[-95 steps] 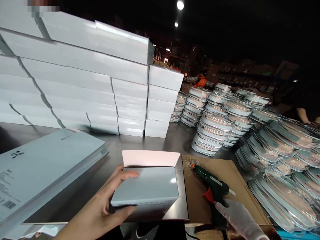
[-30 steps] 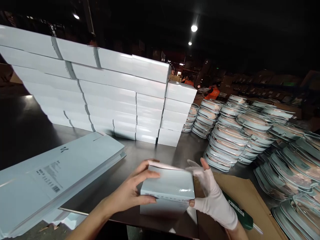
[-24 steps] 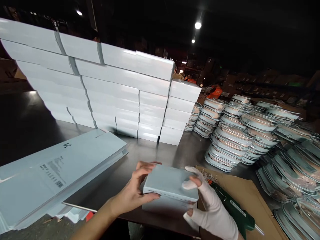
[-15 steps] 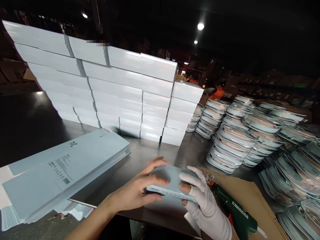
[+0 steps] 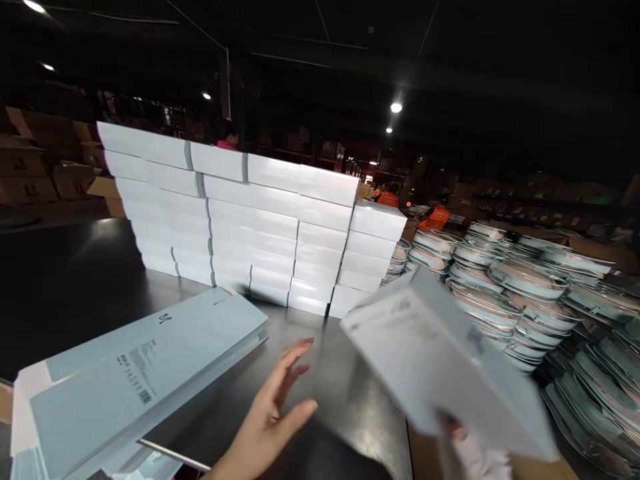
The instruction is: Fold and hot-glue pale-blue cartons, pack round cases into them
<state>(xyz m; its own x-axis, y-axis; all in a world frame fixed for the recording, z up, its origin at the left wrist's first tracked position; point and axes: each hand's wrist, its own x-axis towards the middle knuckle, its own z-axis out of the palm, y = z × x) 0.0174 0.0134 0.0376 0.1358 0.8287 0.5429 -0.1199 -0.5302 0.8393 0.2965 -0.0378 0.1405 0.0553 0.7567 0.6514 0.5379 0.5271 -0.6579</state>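
Observation:
A pale cardboard box (image 5: 420,353), blurred by motion, is held up and tilted over the right part of the table. My right hand (image 5: 467,447), in a white glove, grips the box from its near lower side, with most of its fingers hidden. My bare left hand (image 5: 280,400) hovers over the metal table (image 5: 320,363), fingers apart and nothing in it. To its left lies a pile of flat printed box blanks (image 5: 150,373), the top one bearing a small black logo and a barcode.
Behind the hands stands a wall of stacked white boxes (image 5: 240,227). Stacks of round, glossy containers (image 5: 530,280) fill the table's right side. Brown cardboard (image 5: 545,469) shows below the held box. People in orange vests (image 5: 436,217) are far back.
My left hand has let go of the box. My right hand has lifted and tilted it up to the right. The green glue gun is out of sight now, and the view has tipped upward.

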